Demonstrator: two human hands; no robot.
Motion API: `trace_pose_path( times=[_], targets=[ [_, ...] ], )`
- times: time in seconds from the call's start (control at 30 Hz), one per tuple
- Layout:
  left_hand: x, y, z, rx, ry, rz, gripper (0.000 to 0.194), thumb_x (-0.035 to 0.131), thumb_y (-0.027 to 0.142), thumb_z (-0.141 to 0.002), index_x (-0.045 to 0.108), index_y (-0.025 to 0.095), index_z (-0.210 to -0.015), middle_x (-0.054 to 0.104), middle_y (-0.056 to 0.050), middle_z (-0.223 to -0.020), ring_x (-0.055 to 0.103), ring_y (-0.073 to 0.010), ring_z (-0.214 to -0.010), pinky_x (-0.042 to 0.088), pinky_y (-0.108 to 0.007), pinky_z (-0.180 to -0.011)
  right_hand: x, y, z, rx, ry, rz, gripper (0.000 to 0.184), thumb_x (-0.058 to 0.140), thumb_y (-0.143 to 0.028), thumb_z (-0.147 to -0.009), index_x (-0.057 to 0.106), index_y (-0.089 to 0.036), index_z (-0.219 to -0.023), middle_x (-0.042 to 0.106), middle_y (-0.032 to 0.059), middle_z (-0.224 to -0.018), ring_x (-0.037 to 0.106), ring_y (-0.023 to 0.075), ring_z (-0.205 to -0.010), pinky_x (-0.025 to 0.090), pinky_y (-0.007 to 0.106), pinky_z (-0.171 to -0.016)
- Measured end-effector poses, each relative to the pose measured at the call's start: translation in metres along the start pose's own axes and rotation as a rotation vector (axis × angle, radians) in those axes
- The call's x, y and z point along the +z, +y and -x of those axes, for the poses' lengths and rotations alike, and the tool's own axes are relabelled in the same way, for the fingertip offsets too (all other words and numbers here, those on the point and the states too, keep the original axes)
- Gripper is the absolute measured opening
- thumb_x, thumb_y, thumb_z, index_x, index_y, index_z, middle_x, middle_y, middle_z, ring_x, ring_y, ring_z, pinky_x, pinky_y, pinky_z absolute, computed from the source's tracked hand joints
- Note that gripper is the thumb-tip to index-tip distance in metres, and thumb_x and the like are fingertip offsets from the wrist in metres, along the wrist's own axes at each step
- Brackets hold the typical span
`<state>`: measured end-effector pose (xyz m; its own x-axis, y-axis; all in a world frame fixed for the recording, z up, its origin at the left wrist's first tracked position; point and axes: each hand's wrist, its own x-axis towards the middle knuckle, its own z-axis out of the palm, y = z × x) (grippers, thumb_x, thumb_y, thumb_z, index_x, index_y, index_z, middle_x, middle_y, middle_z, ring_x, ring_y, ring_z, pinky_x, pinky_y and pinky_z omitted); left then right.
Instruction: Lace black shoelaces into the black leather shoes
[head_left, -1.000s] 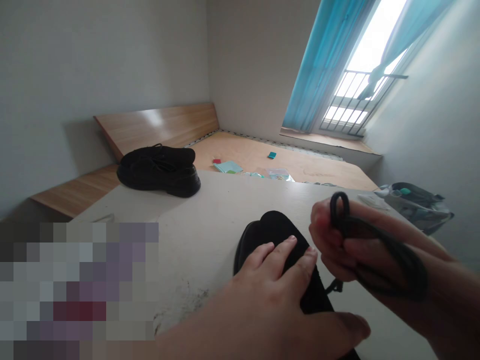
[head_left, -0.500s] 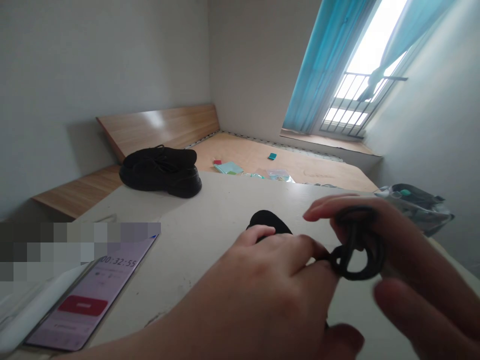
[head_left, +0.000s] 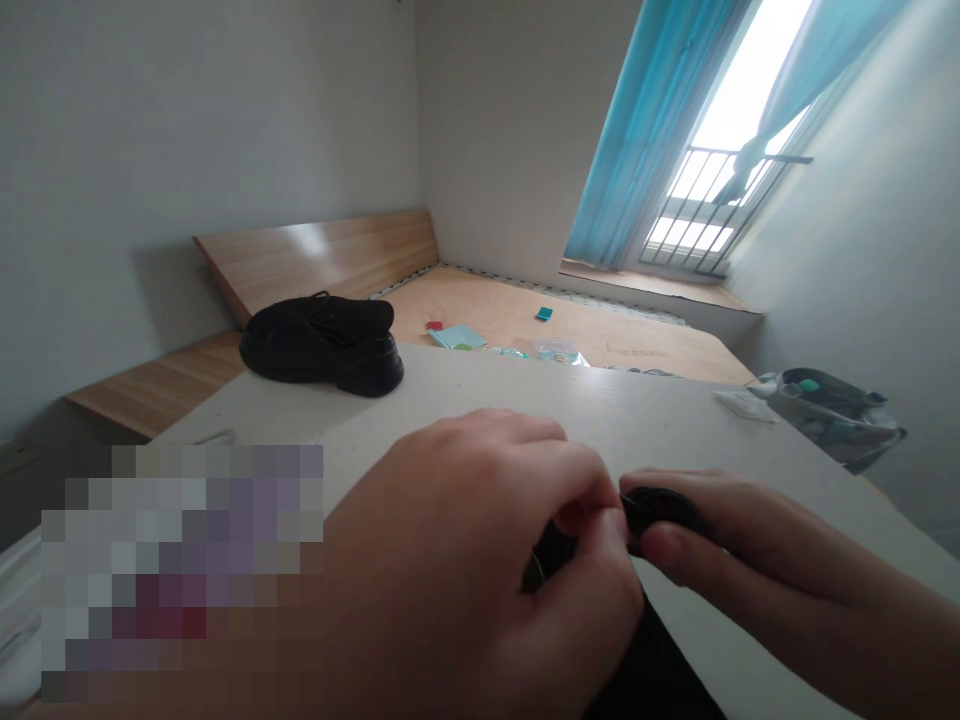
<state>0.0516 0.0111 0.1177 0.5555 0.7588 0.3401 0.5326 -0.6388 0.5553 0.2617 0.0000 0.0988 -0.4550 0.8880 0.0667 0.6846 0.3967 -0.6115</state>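
Observation:
A black shoe [head_left: 652, 665] lies on the white table, mostly hidden beneath my left hand [head_left: 495, 540]. That hand is closed, its thumb and finger pinching the end of a black shoelace over the shoe. Just to its right, my right hand [head_left: 742, 545] grips the bunched loops of the same black shoelace [head_left: 664, 508] between thumb and fingers. The two hands almost touch, with the lace running between them. Another black laced shoe [head_left: 322, 345] rests on its own at the table's far left.
The white table [head_left: 465, 385] spans the view. A blurred-out patch [head_left: 187, 570] covers its left front. Beyond stands a wooden bed [head_left: 637, 335] with small packets on it. A clear bag [head_left: 840, 415] is off the right edge, near a white tissue-like item [head_left: 745, 405].
My left hand went from lying spread on the shoe to pinching the lace. My right hand opened partly, then closed around the lace loops and moved lower, close beside the left.

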Motion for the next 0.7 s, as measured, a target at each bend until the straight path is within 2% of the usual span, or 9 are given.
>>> trace_pose_path(
  times=[0.07,0.13,0.27,0.33,0.4,0.5,0.57,0.63,0.7],
  targets=[
    [0.001,-0.004,-0.003,-0.034,0.006,-0.01,0.025,0.051,0.027,-0.09,0.062,0.024,-0.068,0.062,0.006,-0.063,0.054,-0.0108,-0.058,0.033,-0.025,-0.05,0.003,0.0,0.002,-0.002,0.04,0.038,0.03,0.045,-0.047,-0.096,0.066,-0.028,-0.087,0.071,0.0007,-0.086,0.068,0.0211,-0.085,0.057,0.029,-0.071],
    [0.004,-0.008,-0.005,-0.065,-0.028,-0.029,0.027,0.049,0.03,-0.09,0.06,0.024,-0.066,0.061,0.006,-0.062,0.051,-0.0114,-0.057,0.029,-0.026,-0.049,0.006,-0.002,0.003,-0.034,0.044,0.056,0.029,0.046,-0.046,-0.096,0.067,-0.028,-0.088,0.072,0.0009,-0.085,0.068,0.0204,-0.079,0.057,0.03,-0.072],
    [0.008,-0.015,-0.007,-0.134,-0.167,-0.122,0.028,0.045,0.032,-0.091,0.064,0.025,-0.072,0.063,0.003,-0.069,0.052,-0.0141,-0.062,0.031,-0.028,-0.055,0.008,-0.007,0.002,-0.003,0.012,0.003,0.035,0.042,-0.044,-0.098,0.061,-0.026,-0.076,0.065,-0.0017,-0.062,0.061,0.0142,-0.055,0.053,0.024,-0.054],
    [0.008,-0.016,-0.007,-0.16,-0.191,-0.165,0.028,0.043,0.032,-0.091,0.065,0.026,-0.076,0.064,0.002,-0.073,0.054,-0.0157,-0.065,0.032,-0.029,-0.057,0.008,-0.007,0.0,0.058,0.053,-0.016,0.037,0.039,-0.044,-0.099,0.058,-0.025,-0.074,0.063,-0.0019,-0.06,0.061,0.0135,-0.054,0.052,0.023,-0.051],
    [0.008,-0.018,-0.006,-0.192,-0.182,-0.193,0.028,0.042,0.033,-0.092,0.065,0.026,-0.077,0.064,0.002,-0.072,0.054,-0.0164,-0.065,0.031,-0.03,-0.056,0.01,-0.004,-0.003,0.062,0.137,0.015,0.031,0.04,-0.043,-0.099,0.059,-0.025,-0.082,0.067,-0.0004,-0.069,0.067,0.0161,-0.064,0.054,0.025,-0.054],
    [0.007,-0.019,-0.005,-0.233,-0.179,-0.217,0.03,0.04,0.034,-0.092,0.062,0.025,-0.074,0.063,0.002,-0.069,0.053,-0.0165,-0.06,0.028,-0.03,-0.053,0.017,0.004,-0.004,-0.015,0.204,0.17,0.021,0.041,-0.036,-0.098,0.058,-0.026,-0.106,0.073,0.0029,-0.09,0.071,0.0215,-0.082,0.056,0.029,-0.059],
    [0.007,-0.021,-0.005,-0.247,-0.194,-0.226,0.033,0.039,0.035,-0.092,0.062,0.024,-0.072,0.063,0.001,-0.068,0.054,-0.0171,-0.06,0.029,-0.03,-0.054,0.024,0.008,-0.003,-0.088,0.197,0.309,0.027,0.041,-0.03,-0.098,0.051,-0.025,-0.122,0.073,0.0062,-0.105,0.071,0.024,-0.091,0.058,0.034,-0.066],
    [0.008,-0.022,-0.005,-0.247,-0.213,-0.229,0.034,0.038,0.033,-0.093,0.064,0.023,-0.074,0.065,-0.001,-0.07,0.057,-0.0184,-0.063,0.033,-0.031,-0.056,0.03,0.01,0.0,-0.157,0.201,0.427,0.041,0.047,-0.027,-0.095,0.04,-0.023,-0.136,0.069,0.0099,-0.119,0.069,0.0269,-0.1,0.058,0.041,-0.076],
    [0.011,-0.023,-0.006,-0.226,-0.239,-0.219,0.034,0.037,0.03,-0.093,0.067,0.023,-0.079,0.067,-0.002,-0.072,0.06,-0.0197,-0.067,0.037,-0.031,-0.06,0.034,0.008,0.004,-0.191,0.208,0.476,0.05,0.054,-0.025,-0.09,0.038,-0.023,-0.136,0.068,0.0101,-0.12,0.069,0.0281,-0.101,0.058,0.042,-0.077]
  ],
)
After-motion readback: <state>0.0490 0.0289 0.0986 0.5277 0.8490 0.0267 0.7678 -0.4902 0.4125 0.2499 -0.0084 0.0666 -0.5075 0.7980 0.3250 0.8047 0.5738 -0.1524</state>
